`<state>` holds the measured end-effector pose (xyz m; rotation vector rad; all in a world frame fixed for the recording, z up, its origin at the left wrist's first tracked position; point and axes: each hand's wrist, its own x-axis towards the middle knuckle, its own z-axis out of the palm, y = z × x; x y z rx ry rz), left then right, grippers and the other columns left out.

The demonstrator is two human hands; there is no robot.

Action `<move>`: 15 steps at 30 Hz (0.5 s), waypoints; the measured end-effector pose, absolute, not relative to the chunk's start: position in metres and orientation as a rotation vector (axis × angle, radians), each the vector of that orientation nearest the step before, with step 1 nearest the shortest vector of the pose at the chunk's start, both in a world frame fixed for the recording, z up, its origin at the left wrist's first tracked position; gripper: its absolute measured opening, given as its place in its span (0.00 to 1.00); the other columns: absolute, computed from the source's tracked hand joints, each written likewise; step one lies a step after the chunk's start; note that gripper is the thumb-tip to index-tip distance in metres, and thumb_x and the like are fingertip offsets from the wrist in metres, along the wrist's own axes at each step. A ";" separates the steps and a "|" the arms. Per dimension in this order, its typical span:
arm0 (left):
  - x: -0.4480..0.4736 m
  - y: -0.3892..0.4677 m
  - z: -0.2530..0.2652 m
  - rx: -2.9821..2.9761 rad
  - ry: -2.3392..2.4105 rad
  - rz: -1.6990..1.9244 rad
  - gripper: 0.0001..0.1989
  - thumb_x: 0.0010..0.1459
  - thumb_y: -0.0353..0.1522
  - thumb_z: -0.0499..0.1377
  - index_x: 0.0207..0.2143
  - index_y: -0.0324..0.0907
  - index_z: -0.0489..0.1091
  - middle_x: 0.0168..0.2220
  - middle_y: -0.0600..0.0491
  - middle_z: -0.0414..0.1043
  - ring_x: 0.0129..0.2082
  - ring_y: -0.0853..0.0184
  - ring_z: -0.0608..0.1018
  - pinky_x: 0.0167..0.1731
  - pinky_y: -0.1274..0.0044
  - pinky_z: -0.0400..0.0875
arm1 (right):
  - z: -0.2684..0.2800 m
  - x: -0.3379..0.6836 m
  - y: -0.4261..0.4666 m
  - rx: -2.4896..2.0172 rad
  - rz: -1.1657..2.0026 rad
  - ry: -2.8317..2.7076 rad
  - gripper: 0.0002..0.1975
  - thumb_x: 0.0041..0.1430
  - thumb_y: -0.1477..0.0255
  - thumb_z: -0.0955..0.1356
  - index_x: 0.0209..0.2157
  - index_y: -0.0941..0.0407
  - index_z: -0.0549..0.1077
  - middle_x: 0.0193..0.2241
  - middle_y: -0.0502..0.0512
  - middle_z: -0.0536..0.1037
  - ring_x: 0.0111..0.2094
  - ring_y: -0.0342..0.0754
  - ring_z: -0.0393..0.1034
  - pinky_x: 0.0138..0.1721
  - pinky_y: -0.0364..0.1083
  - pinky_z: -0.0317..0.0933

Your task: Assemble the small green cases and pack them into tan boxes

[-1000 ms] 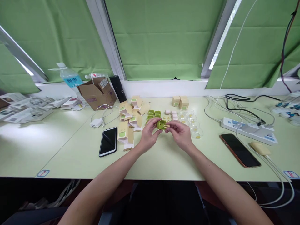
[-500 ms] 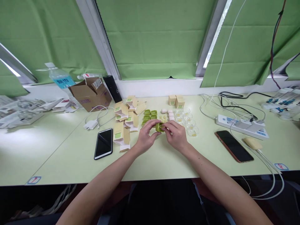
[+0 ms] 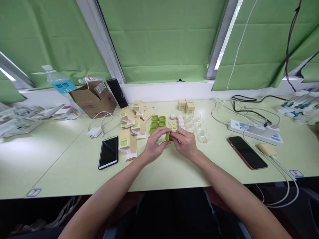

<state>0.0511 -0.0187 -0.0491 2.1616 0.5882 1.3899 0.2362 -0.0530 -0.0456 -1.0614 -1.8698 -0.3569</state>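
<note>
My left hand [image 3: 154, 146] is closed around a small green cup-like container [image 3: 168, 136], thumb on the near side and fingers on the far side, a little above the table. At the container's mouth, the fingers of my right hand [image 3: 185, 143] are pressed together and reach into it; what they pinch is hidden. Just beyond my hands stand several more green containers [image 3: 161, 118] in rows. Beside them lie small yellow pieces [image 3: 173, 122], pale pink soft-looking pieces [image 3: 179, 120] and clear plastic cups [image 3: 203, 137] with yellow bits in them.
Opened cardboard boxes [image 3: 127, 142] lie on the left near a phone [image 3: 108, 152] and a white charger [image 3: 94, 131]. Two small closed boxes [image 3: 190, 107] stand at the back. On the right are a power strip [image 3: 255, 131], cables, and another phone [image 3: 246, 152].
My right fingers have moved deeper into the green container; a small yellow piece visible at their tips before is now out of sight. The view has shifted slightly.
</note>
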 end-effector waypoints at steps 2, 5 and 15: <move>0.051 -0.018 -0.049 2.162 0.593 1.398 0.20 0.62 0.28 0.67 0.56 0.49 0.76 0.52 0.48 0.79 0.55 0.58 0.80 0.57 0.62 0.77 | -0.046 0.238 -0.051 -1.007 -0.361 -1.863 0.13 0.71 0.76 0.65 0.35 0.55 0.81 0.27 0.50 0.78 0.25 0.40 0.69 0.25 0.41 0.57; 0.050 -0.015 -0.050 2.111 0.615 1.425 0.21 0.61 0.30 0.68 0.56 0.49 0.76 0.53 0.47 0.78 0.55 0.57 0.80 0.58 0.60 0.77 | -0.045 0.241 -0.049 -0.970 -0.338 -1.862 0.10 0.70 0.77 0.66 0.41 0.54 0.81 0.32 0.51 0.83 0.28 0.42 0.75 0.28 0.42 0.63; 0.049 -0.009 -0.050 2.010 0.653 1.551 0.22 0.60 0.30 0.69 0.56 0.49 0.76 0.54 0.46 0.78 0.55 0.56 0.79 0.54 0.63 0.77 | -0.046 0.240 -0.051 -0.924 -0.008 -1.807 0.24 0.67 0.73 0.67 0.63 0.49 0.68 0.54 0.61 0.80 0.38 0.51 0.78 0.29 0.49 0.76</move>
